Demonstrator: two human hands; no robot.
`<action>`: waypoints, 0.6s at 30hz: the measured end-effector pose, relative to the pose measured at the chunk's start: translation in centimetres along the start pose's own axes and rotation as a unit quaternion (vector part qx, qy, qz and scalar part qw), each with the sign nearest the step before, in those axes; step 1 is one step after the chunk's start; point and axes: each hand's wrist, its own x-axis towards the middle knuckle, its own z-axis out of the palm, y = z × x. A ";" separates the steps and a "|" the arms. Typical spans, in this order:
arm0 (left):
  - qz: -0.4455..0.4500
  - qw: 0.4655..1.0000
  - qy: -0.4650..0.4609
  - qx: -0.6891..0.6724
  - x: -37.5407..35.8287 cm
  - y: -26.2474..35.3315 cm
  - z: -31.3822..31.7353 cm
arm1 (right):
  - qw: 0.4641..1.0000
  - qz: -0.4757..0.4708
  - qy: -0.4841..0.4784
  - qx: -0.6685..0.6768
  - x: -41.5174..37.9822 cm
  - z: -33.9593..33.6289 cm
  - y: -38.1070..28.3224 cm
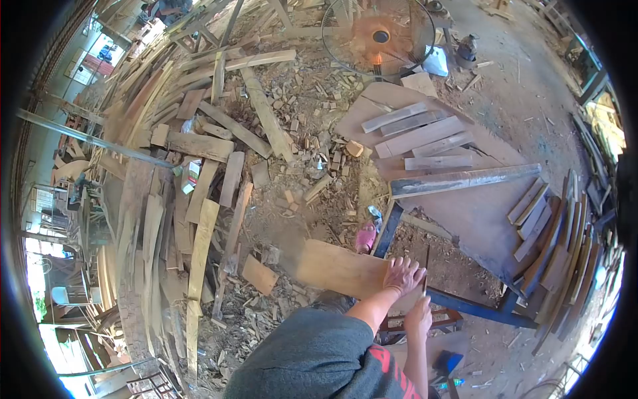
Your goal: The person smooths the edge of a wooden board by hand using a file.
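A wide wooden board (339, 269) lies in front of my body, with its far left end blurred. My left hand (401, 274) presses down on the board near its right end, fingers spread over the surface. Close beside that end, my right hand (418, 315) is closed, its fingers wrapped round something thin and upright that I cannot make out. The board's right end is beside a dark blue metal frame (465, 304). A narrow dark upright strip (427, 256) shows just beyond my left hand.
Several cut wood pieces (420, 136) lie on a flat brown sheet (478, 226) ahead to the right. A round fan (379, 36) stands at the far side. Long planks (199, 253) are piled on the left, curved wood strips (565, 246) on the right. Offcuts (319, 139) litter the floor.
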 end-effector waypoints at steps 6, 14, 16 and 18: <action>-0.009 1.000 -0.015 -0.006 0.4 0.1 -0.4 | 1.000 0.018 -0.013 -0.012 -0.1 -0.3 0.0; -0.032 0.997 -0.068 -0.021 0.5 0.4 -0.9 | 1.000 -0.003 0.009 -0.006 1.5 0.5 0.3; -0.026 0.997 -0.071 -0.019 0.4 0.4 -1.0 | 1.000 0.004 -0.001 -0.016 0.9 -0.1 -0.1; -0.025 0.997 -0.074 -0.018 0.4 0.3 -0.8 | 0.999 0.038 -0.027 -0.021 -1.1 -0.9 -0.3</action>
